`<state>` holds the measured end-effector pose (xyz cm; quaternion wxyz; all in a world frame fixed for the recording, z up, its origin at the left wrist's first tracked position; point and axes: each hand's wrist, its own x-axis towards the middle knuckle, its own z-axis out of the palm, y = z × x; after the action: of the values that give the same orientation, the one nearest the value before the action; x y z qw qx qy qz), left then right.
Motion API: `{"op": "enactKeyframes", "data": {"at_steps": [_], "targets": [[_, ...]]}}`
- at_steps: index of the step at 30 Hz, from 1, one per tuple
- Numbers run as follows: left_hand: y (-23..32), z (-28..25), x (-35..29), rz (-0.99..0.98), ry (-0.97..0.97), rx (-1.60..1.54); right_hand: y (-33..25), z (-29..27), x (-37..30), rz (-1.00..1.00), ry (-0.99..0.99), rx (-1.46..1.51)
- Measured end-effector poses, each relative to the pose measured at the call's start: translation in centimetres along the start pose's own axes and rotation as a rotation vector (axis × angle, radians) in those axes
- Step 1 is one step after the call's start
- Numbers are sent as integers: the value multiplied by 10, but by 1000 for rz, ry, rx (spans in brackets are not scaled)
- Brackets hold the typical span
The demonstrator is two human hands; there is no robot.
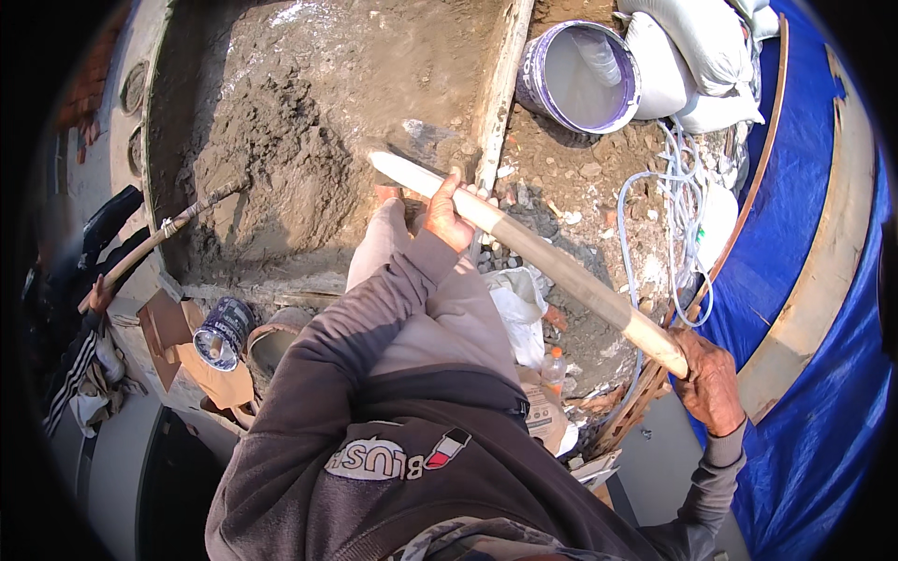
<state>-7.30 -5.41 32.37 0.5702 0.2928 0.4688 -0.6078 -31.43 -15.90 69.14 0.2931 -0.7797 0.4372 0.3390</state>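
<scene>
A thick, pale wooden tool handle (561, 266) slants across my front from lower right to upper left. My left hand (447, 220) is wrapped round it towards its far end, thumb on top. Lower right, my right hand (711, 383) grips the near end. Beside the far end is a grey smear (430, 140); whether it is the tool's head I cannot tell. Beyond and left of my left hand lies a heap of wet grey mortar (281, 159) in a shallow, board-edged bed. My bare foot (388, 193) stands at the heap's edge.
At left, another person's hand (98, 295) holds a tool handle (154, 240) reaching into the mortar. A bucket of cloudy water (580, 79) stands by white sacks (697, 47). A coiled hose (687, 196), blue tarp (786, 290), paint tin (223, 332) and bottle (554, 369) lie around.
</scene>
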Motion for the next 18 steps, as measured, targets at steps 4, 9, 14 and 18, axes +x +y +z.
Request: {"op": "enactKeyframes", "data": {"at_steps": [4, 9, 14, 18], "targets": [[-135, 17, -42, -273, -241, 196, 136, 104, -111, 424, 298, -72], [-170, 8, -77, -388, -235, 374, 158, 198, -155, 489, 284, 21], [-74, 0, -33, -176, -21, 386, 54, 208, -71, 353, -8, 421], [18, -27, 49, -48, 75, 409, -16, 253, 24, 153, 146, 605]]}}
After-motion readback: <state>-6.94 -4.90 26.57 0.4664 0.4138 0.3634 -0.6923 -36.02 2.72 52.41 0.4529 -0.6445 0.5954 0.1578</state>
